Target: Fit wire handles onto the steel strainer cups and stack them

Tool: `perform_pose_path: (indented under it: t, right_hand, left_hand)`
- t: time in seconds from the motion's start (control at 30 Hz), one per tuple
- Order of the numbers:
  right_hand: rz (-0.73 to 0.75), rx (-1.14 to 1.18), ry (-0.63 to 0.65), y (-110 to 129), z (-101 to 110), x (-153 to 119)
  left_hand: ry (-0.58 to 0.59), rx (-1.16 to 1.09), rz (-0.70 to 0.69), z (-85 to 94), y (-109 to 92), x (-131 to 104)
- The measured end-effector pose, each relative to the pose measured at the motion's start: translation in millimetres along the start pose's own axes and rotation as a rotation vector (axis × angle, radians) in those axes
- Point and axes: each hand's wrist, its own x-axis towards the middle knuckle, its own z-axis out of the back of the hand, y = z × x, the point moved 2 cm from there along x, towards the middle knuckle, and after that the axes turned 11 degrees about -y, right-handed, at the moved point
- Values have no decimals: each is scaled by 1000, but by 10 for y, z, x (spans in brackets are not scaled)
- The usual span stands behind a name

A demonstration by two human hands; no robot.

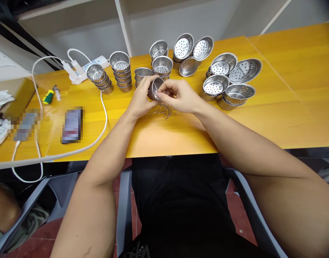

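My left hand (141, 98) is closed round a small perforated metal cup (153, 89), whose mouth is tilted toward my right hand. The fingers of my right hand (179, 95) are pinched together at the cup's rim on a thin metal wire (156, 87). Part of that wire lies inside the cup, and the rest is hidden by my fingers. Below my hands, several thin curved wires (166, 111) lie in a loose bunch on the yellow table (170, 138). Right behind the held cup stand more perforated cups (162, 65).
Stacked perforated cups stand at left (119, 66), at the back (183, 46) and at right (216, 85). A power strip (100, 61) with white cables (104, 111) sits back left. Nearer are a phone (72, 125) and a green-yellow screwdriver (48, 96). Another person's leg (4, 208) shows lower left.
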Motion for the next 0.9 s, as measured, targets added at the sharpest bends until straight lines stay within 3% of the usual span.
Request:
perform_pose_path:
  t: [0.07,0.2,0.33,0.5,0.77,0.9]
  right_hand:
    - [-31,58,17,-24,29,7]
    - [6,40,-71,36,145,-8]
    - [118,-98,36,123,305,-29]
    - [227,-117,88,110,463,-12]
    - [277,-87,197,1,508,4]
    - [289,-99,189,-29,487,-9]
  left_hand:
    - [2,-14,27,-6,-40,-2]
    - [-8,-70,90,-54,57,-22]
    - [8,-170,198,-69,138,-58]
    - [11,-268,235,-15,77,-58]
    - [135,-377,362,-27,4,-76]
    - [174,-407,422,3,-37,-83]
